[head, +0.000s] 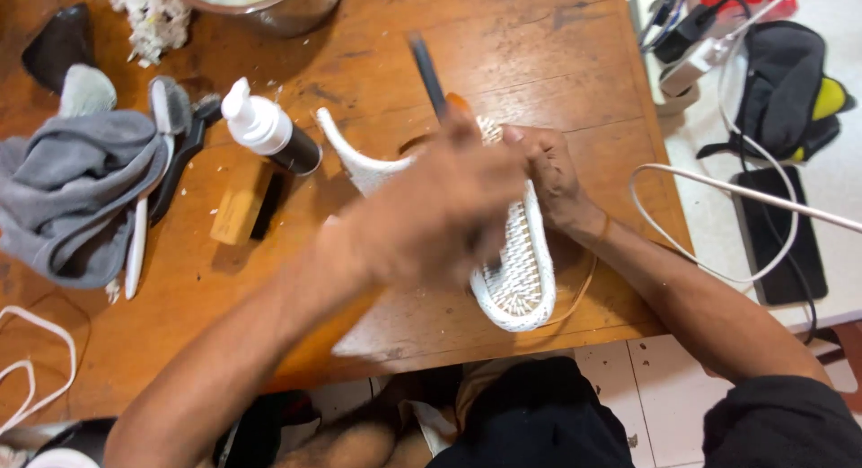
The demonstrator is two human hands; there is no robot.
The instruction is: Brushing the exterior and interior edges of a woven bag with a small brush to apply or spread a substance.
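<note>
While the white shoe [519, 270] is lying sole-up near the front edge of the wooden table [503, 46], both hands are working on it. The left hand [440, 207] is blurred, crossing over the middle of the shoe and closing around a dark-handled brush [427, 73] whose handle is sticking up and away from the person — the bristle end is hidden behind the fingers. The right hand [549, 172] is gripping the shoe's far end, fingers curling over the edge of the ribbed sole. Just beside the shoe's upper, a pump bottle [269, 131] with a white top is lying on its side. Farther left, a grey cloth [76, 194] is sitting bunched up, with a white-handled brush [148, 189] lying along it. A steel pot [296, 10] is standing at the table's far edge — only part of it is showing.
</note>
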